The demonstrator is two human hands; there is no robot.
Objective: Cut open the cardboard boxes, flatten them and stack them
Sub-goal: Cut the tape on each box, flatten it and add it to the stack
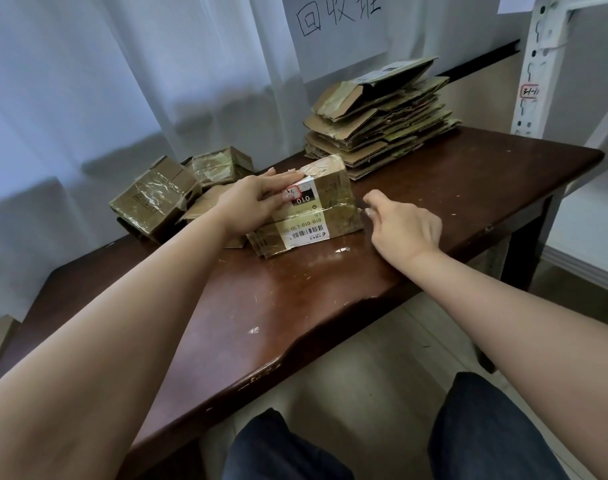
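Progress, judged: roughly midway. Tall stack of flattened brown cardboard boxes (pixel 378 123) at 1 o'clock on the dark wooden counter (pixel 469 188); several taped, uncut brown boxes (pixel 157 199) at 10 o'clock. Taped, labelled brown cardboard box (pixel 313 209) at centre. Left hand (pixel 257 199) presses flat on top, fingers straight. Right hand (pixel 403 226) pinches a small dark blade (pixel 361 203) against its 3 o'clock end.

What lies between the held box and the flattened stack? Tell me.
In the head view, only a short strip of bare table separates the box under the left hand from the stack; nothing sits there.
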